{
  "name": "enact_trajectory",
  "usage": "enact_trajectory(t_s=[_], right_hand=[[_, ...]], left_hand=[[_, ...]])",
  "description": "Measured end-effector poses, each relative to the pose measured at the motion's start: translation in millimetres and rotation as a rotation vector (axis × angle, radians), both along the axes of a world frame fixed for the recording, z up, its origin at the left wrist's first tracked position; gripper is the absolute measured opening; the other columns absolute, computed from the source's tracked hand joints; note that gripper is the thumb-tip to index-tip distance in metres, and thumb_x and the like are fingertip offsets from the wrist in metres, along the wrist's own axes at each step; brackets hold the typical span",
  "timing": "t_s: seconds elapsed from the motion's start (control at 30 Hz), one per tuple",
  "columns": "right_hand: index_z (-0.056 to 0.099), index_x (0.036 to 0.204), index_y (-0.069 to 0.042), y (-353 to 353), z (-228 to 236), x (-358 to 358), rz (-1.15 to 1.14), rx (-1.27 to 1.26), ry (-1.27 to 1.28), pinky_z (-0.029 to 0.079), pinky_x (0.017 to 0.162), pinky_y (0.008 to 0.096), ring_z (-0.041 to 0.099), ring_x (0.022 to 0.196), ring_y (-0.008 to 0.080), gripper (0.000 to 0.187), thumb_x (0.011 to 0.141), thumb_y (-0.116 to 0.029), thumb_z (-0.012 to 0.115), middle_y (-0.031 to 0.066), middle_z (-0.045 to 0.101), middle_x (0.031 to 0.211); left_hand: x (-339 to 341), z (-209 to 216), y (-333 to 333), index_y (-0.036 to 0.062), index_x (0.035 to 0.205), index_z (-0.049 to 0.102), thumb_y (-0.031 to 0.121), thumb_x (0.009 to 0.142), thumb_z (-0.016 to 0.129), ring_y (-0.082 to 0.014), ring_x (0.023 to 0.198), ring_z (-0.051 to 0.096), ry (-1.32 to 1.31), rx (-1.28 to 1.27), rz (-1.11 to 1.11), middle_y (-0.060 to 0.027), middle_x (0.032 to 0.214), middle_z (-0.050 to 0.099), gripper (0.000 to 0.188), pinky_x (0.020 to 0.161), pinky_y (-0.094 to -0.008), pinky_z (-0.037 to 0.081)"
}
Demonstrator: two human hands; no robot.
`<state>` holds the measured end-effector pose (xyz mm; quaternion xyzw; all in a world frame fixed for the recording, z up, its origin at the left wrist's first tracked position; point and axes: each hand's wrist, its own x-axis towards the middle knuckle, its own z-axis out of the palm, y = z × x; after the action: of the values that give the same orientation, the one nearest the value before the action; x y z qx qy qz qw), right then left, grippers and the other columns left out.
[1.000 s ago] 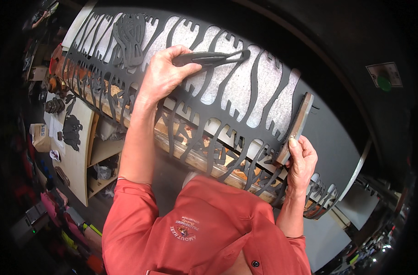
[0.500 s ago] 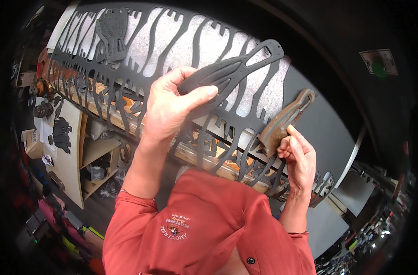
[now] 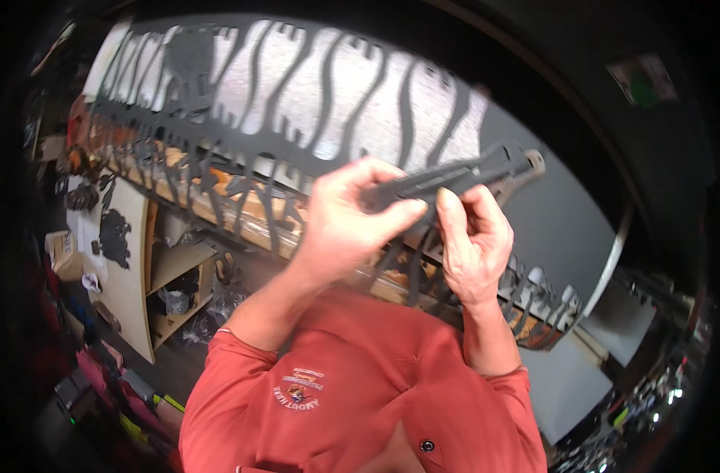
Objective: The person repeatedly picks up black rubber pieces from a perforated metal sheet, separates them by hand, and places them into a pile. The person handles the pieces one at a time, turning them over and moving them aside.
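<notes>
My left hand [image 3: 352, 217] pinches a black sheet cutout [image 3: 455, 175], long and narrow with slots and a loop at its far end, between thumb and fingers. Close beside it, my right hand [image 3: 474, 244] is closed, its fingertips at the cutout's lower edge. Behind the cutout shows the pale, rounded end of a brown metal cutting die [image 3: 537, 163], which seems held in my right hand; most of it is hidden. Both hands are above a black sheet [image 3: 297, 150] cut through with rows of wavy, foot-length openings.
A bundle of black cutouts [image 3: 190, 63] lies at the sheet's far left. Under the sheet runs a wooden edge [image 3: 285, 244] with black scraps around it. Left stands a wooden shelf unit [image 3: 143, 292] holding plastic bags. A dark machine panel [image 3: 565, 197] rises at right.
My left hand has moved right and slightly down with the black cutout, and my right hand has moved left to meet it. The cutout now covers most of the cutting die.
</notes>
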<state>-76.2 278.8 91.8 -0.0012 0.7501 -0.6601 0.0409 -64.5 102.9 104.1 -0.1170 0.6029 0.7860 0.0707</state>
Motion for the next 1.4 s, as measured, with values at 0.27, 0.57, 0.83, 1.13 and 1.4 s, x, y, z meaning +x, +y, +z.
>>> enact_trajectory(t_s=[0.27,0.57,0.83,1.13,1.4], right_hand=[[0.069,0.118,0.004,25.3,-2.0,-6.1,0.049,0.257,0.288,0.053,0.088,0.0315,0.064,0.094,0.0181,0.029,0.095,-0.009,0.082,0.0092,0.066,0.102],[0.059,0.144,-0.001,25.3,-42.2,4.7,-0.097,0.763,0.323,0.029,0.127,0.0632,0.035,0.153,0.0535,0.074,0.084,-0.03,0.091,0.0294,0.037,0.165],[0.061,0.142,-0.001,29.7,-36.8,-5.1,-0.048,0.739,0.361,0.032,0.125,0.0638,0.04,0.149,0.0568,0.071,0.074,-0.012,0.078,0.0276,0.047,0.16],[0.05,0.149,0.015,78.8,-20.7,7.7,0.013,0.945,0.385,0.052,0.107,0.0514,0.059,0.127,0.0475,0.085,0.077,-0.015,0.085,0.034,0.054,0.149],[0.057,0.144,0.01,109.7,32.9,-24.4,0.381,0.862,0.564,0.051,0.099,0.0457,0.063,0.109,0.0365,0.077,0.069,0.003,0.07,0.0205,0.067,0.129]], left_hand=[[-35.9,2.9,-78.0,0.0019,0.116,0.076,0.011,0.09,0.084,-0.0089,0.086,0.071,0.187,-0.284,0.148,-0.004,0.101,0.078,0.029,0.076,-0.0252,0.059],[-102.4,43.2,-276.5,0.0,0.11,0.076,0.013,0.091,0.072,-0.009,0.081,0.062,0.171,-1.045,0.13,0.0004,0.089,0.07,0.023,0.075,-0.0283,0.053],[-188.3,43.0,-318.0,0.0009,0.095,0.07,0.005,0.077,0.065,-0.0375,0.111,0.066,0.046,-1.905,-0.362,-0.0182,0.115,0.072,0.019,0.098,-0.0467,0.052],[-219.6,-36.7,-284.9,0.0046,0.135,0.07,-0.005,0.086,0.056,-0.0378,0.147,0.051,0.443,-2.02,-0.122,-0.0184,0.148,0.063,0.051,0.125,-0.0479,0.039],[-148.3,-32.0,-111.3,0.0089,0.145,0.068,0.002,0.099,0.054,-0.0347,0.151,0.052,0.638,-1.06,-0.163,-0.0222,0.152,0.063,0.049,0.128,-0.0429,0.038]])
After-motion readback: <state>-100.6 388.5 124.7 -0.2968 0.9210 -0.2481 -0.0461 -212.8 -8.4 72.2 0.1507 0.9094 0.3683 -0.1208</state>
